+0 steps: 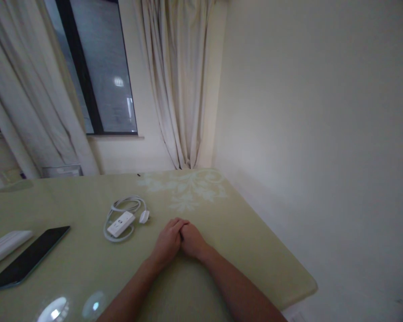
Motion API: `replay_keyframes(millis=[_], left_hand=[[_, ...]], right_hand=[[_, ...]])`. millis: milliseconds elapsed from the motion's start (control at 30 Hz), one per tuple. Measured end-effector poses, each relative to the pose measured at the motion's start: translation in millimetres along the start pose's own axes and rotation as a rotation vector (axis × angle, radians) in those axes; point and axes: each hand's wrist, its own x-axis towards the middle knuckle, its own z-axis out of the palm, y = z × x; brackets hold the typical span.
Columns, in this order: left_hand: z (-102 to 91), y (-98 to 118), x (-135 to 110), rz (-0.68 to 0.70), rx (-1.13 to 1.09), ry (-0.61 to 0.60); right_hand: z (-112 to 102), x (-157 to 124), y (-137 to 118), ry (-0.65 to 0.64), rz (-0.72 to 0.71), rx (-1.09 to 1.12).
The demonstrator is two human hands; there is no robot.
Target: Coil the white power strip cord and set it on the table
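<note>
My left hand point(168, 239) and my right hand point(192, 240) rest together on the pale green table point(272, 264), close to its middle. They are clasped, the left fingers lying across the right hand at the knuckles. Both are closed, and no object shows in them; the palms are hidden. Just left of the hands is a white extension socket point(121, 224). Its pale cord point(109, 235) lies coiled around it, ending in a white plug point(144, 217) nearest my left hand. Neither hand touches the socket, cord or plug.
A dark flat slab like a tablet point(30, 257) lies at the left, beside a long white object point(6, 247) cut off by the frame. Along the right runs a bare wall point(305, 134). Curtains point(177, 80) and a window point(104, 67) are behind the table.
</note>
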Motion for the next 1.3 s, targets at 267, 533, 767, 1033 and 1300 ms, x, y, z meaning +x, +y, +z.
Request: replay_keyframes(millis=[267, 533, 767, 1033, 1300], left_hand=[[-8.7, -21.5, -22.3, -0.073, -0.192, -0.015], [1.8, -12.0, -23.3, 0.026, -0.252, 0.056], [-3.6, -8.7, -25.1, -0.049, -0.241, 0.018], [-3.4, -15.5, -26.3, -0.076, -0.219, 0.017], [-9.4, -2.5, -22.5, 0.002, -0.211, -0.004]], right_hand=[[7.1, 3.5, -7.5, -0.098, -0.024, -0.091], [2.9, -0.9, -4.6, -0.109, -0.095, -0.148], [-1.4, -3.7, -7.8, -0.085, -0.12, -0.071], [1.4, -0.2, -7.4, -0.076, -0.131, 0.009], [3.8, -4.2, -7.3, -0.083, -0.056, -0.071]])
